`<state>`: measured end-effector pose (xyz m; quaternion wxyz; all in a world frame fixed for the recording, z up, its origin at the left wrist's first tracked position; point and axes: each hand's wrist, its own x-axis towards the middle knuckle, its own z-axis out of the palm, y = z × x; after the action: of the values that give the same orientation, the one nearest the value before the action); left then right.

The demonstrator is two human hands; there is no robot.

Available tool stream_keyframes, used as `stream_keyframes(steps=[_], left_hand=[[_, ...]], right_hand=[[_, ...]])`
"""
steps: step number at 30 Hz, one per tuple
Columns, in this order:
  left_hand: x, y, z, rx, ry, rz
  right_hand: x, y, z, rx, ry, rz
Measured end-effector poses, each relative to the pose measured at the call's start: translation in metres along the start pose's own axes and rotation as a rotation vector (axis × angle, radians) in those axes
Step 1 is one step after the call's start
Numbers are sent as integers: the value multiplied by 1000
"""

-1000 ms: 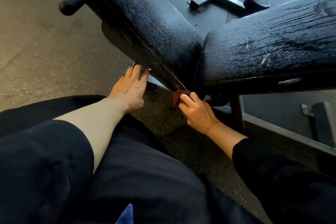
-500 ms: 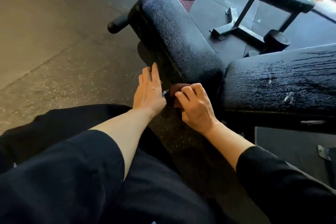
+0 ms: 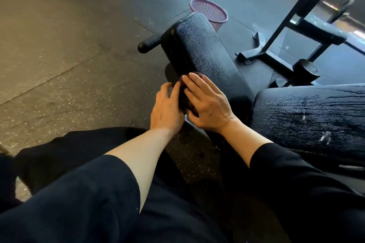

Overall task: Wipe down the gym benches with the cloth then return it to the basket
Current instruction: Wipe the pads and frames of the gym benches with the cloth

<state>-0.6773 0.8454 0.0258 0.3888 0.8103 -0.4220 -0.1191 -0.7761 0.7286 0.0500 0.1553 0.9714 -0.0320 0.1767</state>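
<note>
A right hand (image 3: 207,104) presses a dark red cloth (image 3: 184,98) with straight fingers against the textured black padded bench (image 3: 201,51); the left hand (image 3: 167,106), fingers relaxed, touches alongside. Unpinched, the cloth could slip floorward.

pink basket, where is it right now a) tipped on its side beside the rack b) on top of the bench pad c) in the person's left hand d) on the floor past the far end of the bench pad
d: the pink basket stands upright on the floor, just beyond the far end of the bench pad.

Speckled rubber floor (image 3: 65,61) — on it the black padded bench (image 3: 205,53), a pink basket (image 3: 209,13) behind.
</note>
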Motion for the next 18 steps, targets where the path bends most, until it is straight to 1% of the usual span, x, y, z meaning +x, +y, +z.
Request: stream_keyframes(steps=[3,7,11,15,18], left_hand=[[1,4,0,25,-34,-26],[2,9,0,40,-132,-40],[0,12,6,73,-219,-19],[-2,8,11,87,-271,-22],[-5,9,10,56,-256,-58]], right_hand=[[-7,0,2,-87,26,-8],[-46,-4,13,-131,76,7],[-81,-10,18,-147,35,24],[-103,-17,12,-94,-14,51],[-86,-19,7,-57,87,34]])
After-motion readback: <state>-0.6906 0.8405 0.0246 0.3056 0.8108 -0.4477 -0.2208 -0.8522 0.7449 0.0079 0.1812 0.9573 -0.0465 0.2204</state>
